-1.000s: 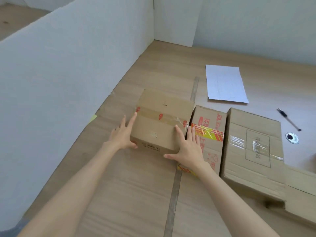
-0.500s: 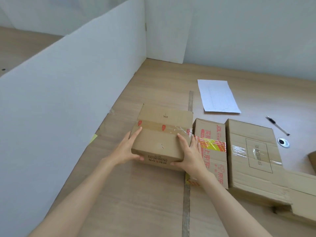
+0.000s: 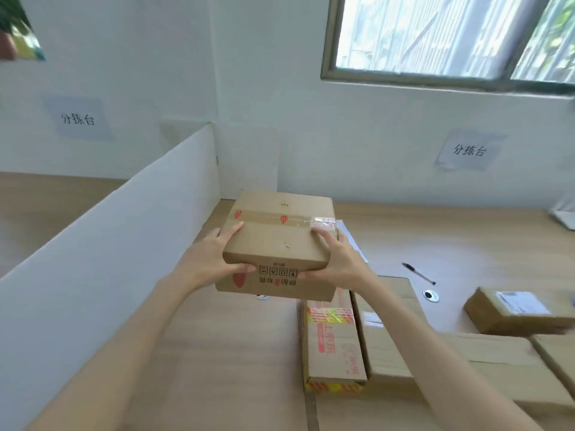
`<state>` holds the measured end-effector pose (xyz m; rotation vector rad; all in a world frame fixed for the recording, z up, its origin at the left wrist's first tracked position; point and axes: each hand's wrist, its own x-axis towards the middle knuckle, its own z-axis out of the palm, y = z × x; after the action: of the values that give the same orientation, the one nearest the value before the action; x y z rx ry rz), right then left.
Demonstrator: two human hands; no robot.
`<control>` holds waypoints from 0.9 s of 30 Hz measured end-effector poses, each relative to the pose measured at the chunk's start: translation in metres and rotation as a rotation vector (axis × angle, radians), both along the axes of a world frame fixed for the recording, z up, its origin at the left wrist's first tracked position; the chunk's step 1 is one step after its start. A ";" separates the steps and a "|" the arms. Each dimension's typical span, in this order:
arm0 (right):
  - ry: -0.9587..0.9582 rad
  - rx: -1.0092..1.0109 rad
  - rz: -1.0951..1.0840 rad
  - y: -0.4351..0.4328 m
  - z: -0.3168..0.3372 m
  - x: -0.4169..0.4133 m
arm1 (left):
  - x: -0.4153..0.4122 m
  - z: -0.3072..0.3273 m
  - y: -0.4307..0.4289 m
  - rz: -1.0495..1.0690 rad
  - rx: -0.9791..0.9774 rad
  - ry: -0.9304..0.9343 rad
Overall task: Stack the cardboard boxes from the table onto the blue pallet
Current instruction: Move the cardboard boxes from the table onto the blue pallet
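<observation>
A taped cardboard box marked "YH" hangs in the air above the wooden table, tilted with its front face toward me. My left hand grips its left side, thumb curled onto the front. My right hand grips the right side, fingers over the top edge. Below lie a narrow box with red print and yellow tape, a flat wide box beside it, and a small labelled box at the right. No blue pallet is in view.
A white partition walls off the table's left side. A pen, a round cable hole and a white sheet of paper lie behind the boxes. More flat cardboard fills the right front. A window sits above.
Both hands closed on the "YH" box and lifted it off the table toward me. My head tilted up, bringing the wall and window into view.
</observation>
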<state>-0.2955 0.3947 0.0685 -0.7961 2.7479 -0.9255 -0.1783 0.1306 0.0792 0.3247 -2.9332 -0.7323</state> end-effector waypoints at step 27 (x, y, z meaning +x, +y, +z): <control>0.119 0.040 -0.691 0.640 0.118 0.088 | -0.122 0.098 0.629 -0.776 -0.073 0.171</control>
<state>-0.2074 1.0350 0.1861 0.1468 3.1837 -0.9255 -0.3004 0.7596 0.1769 -0.8804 -2.8579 -0.6597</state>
